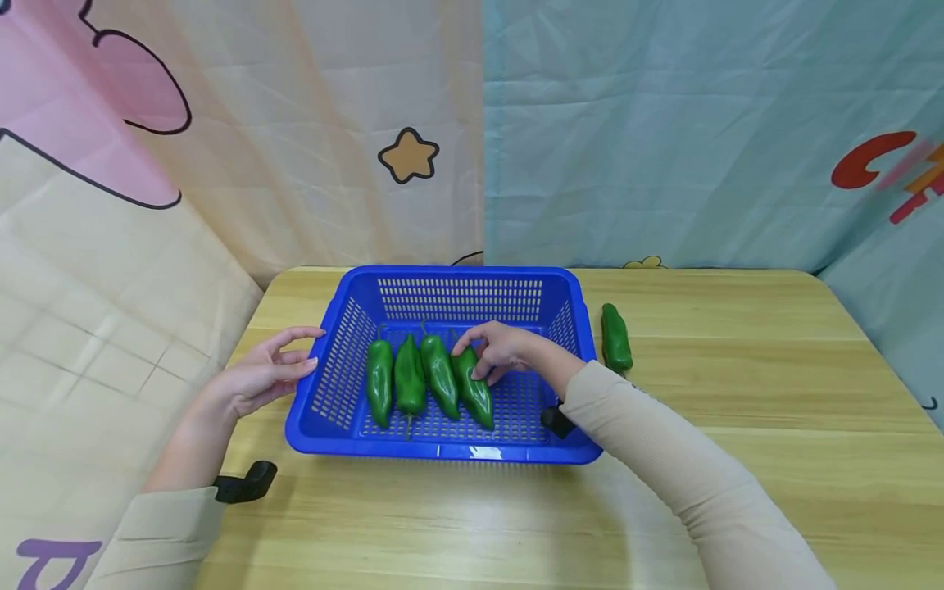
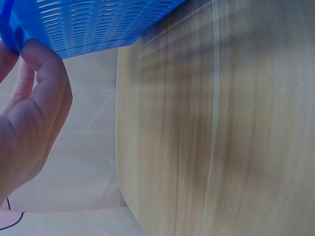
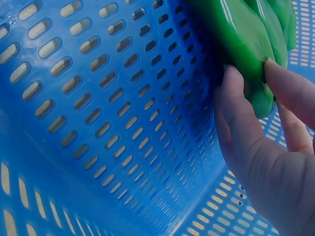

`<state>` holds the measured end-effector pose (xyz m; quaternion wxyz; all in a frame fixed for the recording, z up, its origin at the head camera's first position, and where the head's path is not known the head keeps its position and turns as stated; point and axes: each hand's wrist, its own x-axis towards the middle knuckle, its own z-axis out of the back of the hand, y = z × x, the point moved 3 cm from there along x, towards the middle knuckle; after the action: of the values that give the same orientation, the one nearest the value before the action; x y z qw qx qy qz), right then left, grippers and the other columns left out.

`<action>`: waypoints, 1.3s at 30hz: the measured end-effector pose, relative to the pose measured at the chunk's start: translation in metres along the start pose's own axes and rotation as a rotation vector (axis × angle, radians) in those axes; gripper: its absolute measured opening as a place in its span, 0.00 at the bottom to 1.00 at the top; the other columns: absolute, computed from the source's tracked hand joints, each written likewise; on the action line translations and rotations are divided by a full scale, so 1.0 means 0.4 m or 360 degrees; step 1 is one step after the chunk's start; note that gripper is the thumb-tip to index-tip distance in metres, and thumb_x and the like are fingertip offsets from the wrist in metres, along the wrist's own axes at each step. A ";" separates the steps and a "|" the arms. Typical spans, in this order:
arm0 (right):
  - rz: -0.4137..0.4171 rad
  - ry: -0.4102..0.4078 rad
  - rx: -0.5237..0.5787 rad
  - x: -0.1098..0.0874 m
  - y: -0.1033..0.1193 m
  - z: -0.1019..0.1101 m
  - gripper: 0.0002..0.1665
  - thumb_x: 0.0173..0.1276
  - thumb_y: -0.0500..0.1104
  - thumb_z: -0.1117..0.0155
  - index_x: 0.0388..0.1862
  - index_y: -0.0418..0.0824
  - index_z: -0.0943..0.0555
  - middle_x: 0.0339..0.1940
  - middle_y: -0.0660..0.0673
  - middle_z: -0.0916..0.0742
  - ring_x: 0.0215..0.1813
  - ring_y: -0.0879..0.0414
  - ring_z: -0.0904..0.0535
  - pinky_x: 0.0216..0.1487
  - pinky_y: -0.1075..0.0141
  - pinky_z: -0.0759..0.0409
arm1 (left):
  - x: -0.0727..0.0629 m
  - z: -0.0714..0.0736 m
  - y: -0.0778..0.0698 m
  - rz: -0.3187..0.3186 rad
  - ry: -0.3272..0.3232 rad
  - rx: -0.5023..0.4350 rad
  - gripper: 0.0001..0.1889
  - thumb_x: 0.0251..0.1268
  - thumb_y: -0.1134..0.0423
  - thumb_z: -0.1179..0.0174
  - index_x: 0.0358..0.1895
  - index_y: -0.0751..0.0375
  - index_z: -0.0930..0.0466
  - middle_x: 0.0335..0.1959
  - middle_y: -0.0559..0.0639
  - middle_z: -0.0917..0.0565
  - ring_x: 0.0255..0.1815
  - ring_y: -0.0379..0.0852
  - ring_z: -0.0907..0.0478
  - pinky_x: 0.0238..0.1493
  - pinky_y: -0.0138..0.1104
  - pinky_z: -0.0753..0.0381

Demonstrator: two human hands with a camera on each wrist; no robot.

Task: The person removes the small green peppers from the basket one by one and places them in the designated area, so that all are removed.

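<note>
Inside the blue plastic basket (image 1: 442,451), several glossy green peppers (image 1: 439,377) lie side by side, stems pointing different ways. My right hand (image 1: 509,348) reaches over the basket's right wall and grips the rightmost pepper (image 1: 478,401) near its far end. In the right wrist view, thumb and fingers pinch that pepper (image 3: 241,34) from both sides. At the left wall, my left hand (image 1: 258,377) pinches the basket's rim between thumb and fingers. The left wrist view has the slotted wall (image 2: 93,24) tilted above the tabletop, with the left hand (image 2: 39,108) at its edge.
One more green pepper (image 1: 616,338) lies on the wooden table (image 1: 737,393), just right of the basket. Printed curtains (image 1: 627,123) hang behind the table and along its left side. A black wrist mount (image 1: 247,482) sticks out from the left sleeve.
</note>
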<state>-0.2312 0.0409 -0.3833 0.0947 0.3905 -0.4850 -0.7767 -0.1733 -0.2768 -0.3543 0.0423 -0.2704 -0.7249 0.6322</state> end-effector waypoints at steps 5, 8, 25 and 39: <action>-0.0005 0.0015 0.0051 -0.001 0.001 0.001 0.28 0.53 0.19 0.39 0.53 0.37 0.23 0.38 0.39 0.21 0.36 0.51 0.20 0.35 0.57 0.17 | 0.000 0.000 -0.001 -0.0005 0.0009 -0.0020 0.18 0.68 0.75 0.51 0.54 0.48 0.31 0.38 0.53 0.17 0.38 0.47 0.18 0.41 0.36 0.17; -0.0008 0.0011 0.0107 -0.002 0.004 0.004 0.29 0.54 0.19 0.40 0.53 0.37 0.23 0.40 0.38 0.21 0.37 0.50 0.20 0.35 0.58 0.17 | 0.000 -0.001 -0.001 0.0000 0.0009 -0.0030 0.18 0.68 0.75 0.51 0.54 0.48 0.31 0.38 0.53 0.17 0.37 0.47 0.18 0.41 0.36 0.17; 0.0081 0.0044 0.0273 -0.023 0.029 0.012 0.28 0.56 0.20 0.41 0.56 0.35 0.26 0.44 0.37 0.21 0.37 0.51 0.20 0.43 0.53 0.19 | -0.003 -0.001 0.000 0.0021 -0.0024 -0.0039 0.18 0.68 0.74 0.51 0.54 0.48 0.31 0.38 0.53 0.18 0.38 0.47 0.18 0.40 0.36 0.17; 0.0246 0.0105 0.0477 -0.047 0.068 0.029 0.27 0.57 0.20 0.42 0.55 0.33 0.28 0.47 0.37 0.24 0.40 0.51 0.21 0.41 0.56 0.18 | -0.002 -0.002 0.000 0.0007 0.0010 -0.0049 0.18 0.68 0.74 0.51 0.54 0.47 0.31 0.39 0.53 0.18 0.39 0.47 0.18 0.42 0.36 0.18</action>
<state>-0.2329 0.0447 -0.3488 0.1106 0.3870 -0.6207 -0.6728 -0.1721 -0.2764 -0.3540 0.0390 -0.2746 -0.7338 0.6201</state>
